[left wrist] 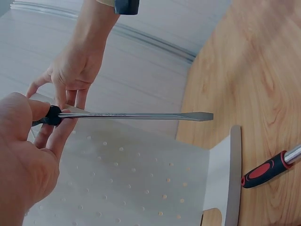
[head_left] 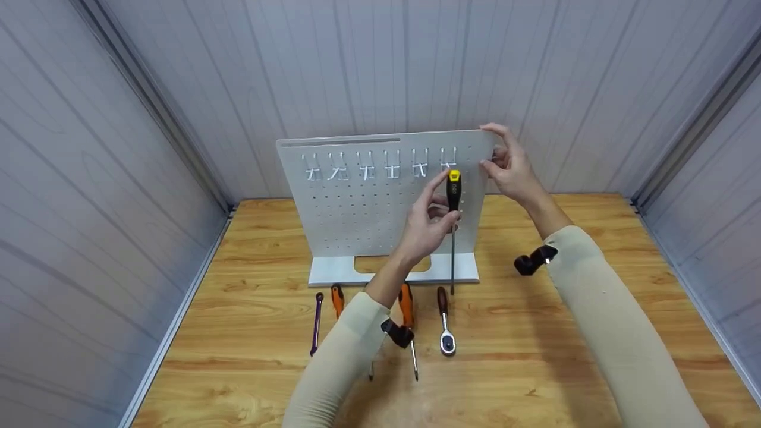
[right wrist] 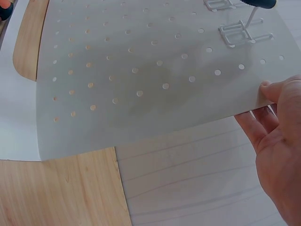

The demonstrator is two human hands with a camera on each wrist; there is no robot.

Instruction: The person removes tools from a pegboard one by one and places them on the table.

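My left hand (head_left: 425,223) holds a flat-blade screwdriver (head_left: 454,193) by its black handle, yellow end up and shaft pointing down. In the left wrist view the steel shaft (left wrist: 131,116) shows its flat tip free of the table. The handle is in front of the rightmost of several white wire hooks (head_left: 449,157) on a white pegboard (head_left: 380,214); whether it touches the hook I cannot tell. At the board's upper right edge, my right hand (head_left: 512,169) grips the panel, thumb on the front face and fingers behind, as the right wrist view (right wrist: 282,132) shows.
On the wooden table (head_left: 535,333) before the board lie a purple wrench (head_left: 317,324), orange-handled screwdrivers (head_left: 406,306) and a ratchet (head_left: 447,339). The left forearm partly hides these tools. The board's base (head_left: 333,270) has a cutout. Panelled walls (head_left: 380,71) enclose the back and sides.
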